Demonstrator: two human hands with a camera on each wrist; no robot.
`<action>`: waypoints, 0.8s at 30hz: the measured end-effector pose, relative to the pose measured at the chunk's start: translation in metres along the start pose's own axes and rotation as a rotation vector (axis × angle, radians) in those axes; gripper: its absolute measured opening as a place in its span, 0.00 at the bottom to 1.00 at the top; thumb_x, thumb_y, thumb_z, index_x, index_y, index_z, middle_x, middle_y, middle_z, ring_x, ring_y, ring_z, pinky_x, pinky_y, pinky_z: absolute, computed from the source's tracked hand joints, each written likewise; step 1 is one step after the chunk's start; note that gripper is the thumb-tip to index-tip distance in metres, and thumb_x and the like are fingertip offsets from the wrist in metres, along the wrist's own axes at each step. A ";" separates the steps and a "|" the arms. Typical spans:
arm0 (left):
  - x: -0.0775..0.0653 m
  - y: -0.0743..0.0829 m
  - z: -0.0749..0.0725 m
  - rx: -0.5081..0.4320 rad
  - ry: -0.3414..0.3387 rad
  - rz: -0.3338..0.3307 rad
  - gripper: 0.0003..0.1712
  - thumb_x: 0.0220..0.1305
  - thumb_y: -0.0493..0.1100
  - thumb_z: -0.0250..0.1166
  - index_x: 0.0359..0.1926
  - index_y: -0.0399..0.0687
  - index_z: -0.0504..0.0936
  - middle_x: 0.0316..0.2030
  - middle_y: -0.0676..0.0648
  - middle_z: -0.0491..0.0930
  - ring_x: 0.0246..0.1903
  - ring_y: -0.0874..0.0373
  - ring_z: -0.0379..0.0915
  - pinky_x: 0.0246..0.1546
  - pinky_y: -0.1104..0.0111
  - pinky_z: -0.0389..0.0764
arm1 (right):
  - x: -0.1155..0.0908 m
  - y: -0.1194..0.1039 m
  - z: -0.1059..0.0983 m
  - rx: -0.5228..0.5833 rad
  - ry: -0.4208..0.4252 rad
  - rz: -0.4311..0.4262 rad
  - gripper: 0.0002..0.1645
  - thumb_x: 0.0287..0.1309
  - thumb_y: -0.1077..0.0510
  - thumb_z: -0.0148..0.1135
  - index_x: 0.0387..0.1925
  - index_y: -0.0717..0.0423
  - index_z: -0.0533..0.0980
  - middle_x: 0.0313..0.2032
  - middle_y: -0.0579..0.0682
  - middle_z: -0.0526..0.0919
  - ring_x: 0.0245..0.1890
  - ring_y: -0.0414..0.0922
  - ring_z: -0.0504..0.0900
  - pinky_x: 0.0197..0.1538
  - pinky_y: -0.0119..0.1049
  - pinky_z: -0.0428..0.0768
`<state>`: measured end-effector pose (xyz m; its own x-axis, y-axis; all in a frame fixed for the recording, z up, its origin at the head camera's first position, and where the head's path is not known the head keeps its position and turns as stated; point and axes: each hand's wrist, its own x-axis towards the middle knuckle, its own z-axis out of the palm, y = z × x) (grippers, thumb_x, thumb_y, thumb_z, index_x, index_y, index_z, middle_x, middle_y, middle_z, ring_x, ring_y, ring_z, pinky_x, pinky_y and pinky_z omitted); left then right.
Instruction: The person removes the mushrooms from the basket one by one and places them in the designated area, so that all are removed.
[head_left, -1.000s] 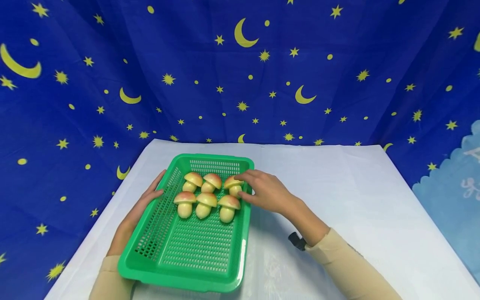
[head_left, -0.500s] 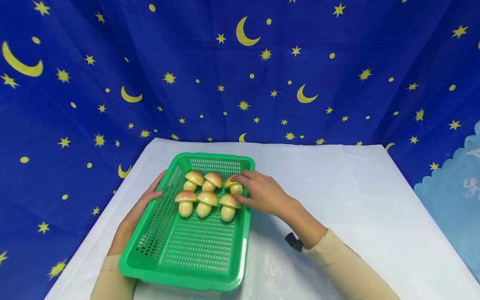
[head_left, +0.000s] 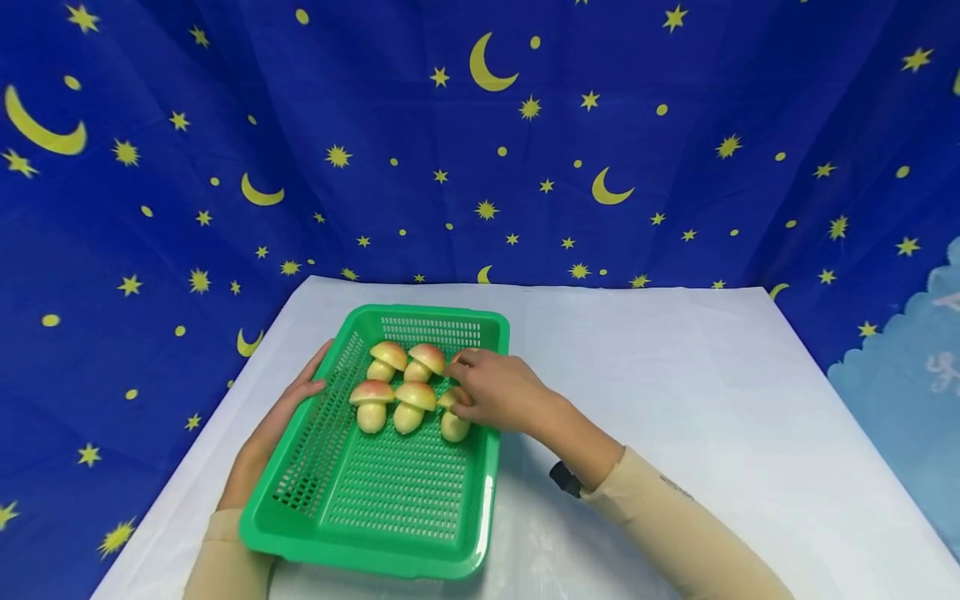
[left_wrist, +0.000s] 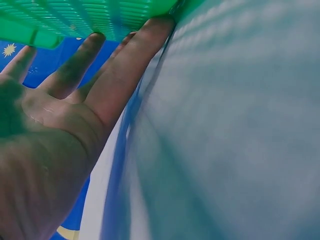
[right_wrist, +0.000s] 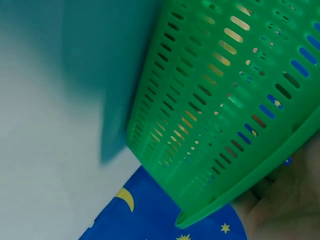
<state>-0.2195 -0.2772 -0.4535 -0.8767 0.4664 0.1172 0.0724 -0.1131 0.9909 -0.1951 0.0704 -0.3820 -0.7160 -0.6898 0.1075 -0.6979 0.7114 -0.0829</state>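
Head view: right hand (head_left: 498, 390), grip unclear, overlaps lower-right mushroom (head_left: 453, 427), stem down-frame. Left hand (head_left: 273, 421) touches basket (head_left: 352, 560), fingers straight.

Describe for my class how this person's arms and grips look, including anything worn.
The left arm wears a long beige fabric sleeve; the right arm wears a matching beige fabric sleeve with a small greyish mark, too small to read. Both stop short of the ungloved left grip and right grip. A small black, blocky object sits beside the right cuff.
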 end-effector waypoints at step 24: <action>0.013 0.007 0.005 -0.016 0.071 -0.108 0.39 0.70 0.34 0.37 0.74 0.47 0.27 0.70 0.26 0.29 0.53 0.71 0.67 0.54 0.71 0.72 | 0.019 -0.002 0.006 -0.007 -0.167 0.075 0.29 0.50 0.50 0.69 0.58 0.41 0.78 0.39 0.41 0.75 0.43 0.39 0.75 0.25 0.36 0.73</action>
<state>-0.2278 -0.2674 -0.4446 -0.9106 0.4133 0.0047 -0.0312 -0.0802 0.9963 -0.2074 0.0556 -0.3856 -0.7596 -0.6471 -0.0647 -0.6427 0.7622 -0.0773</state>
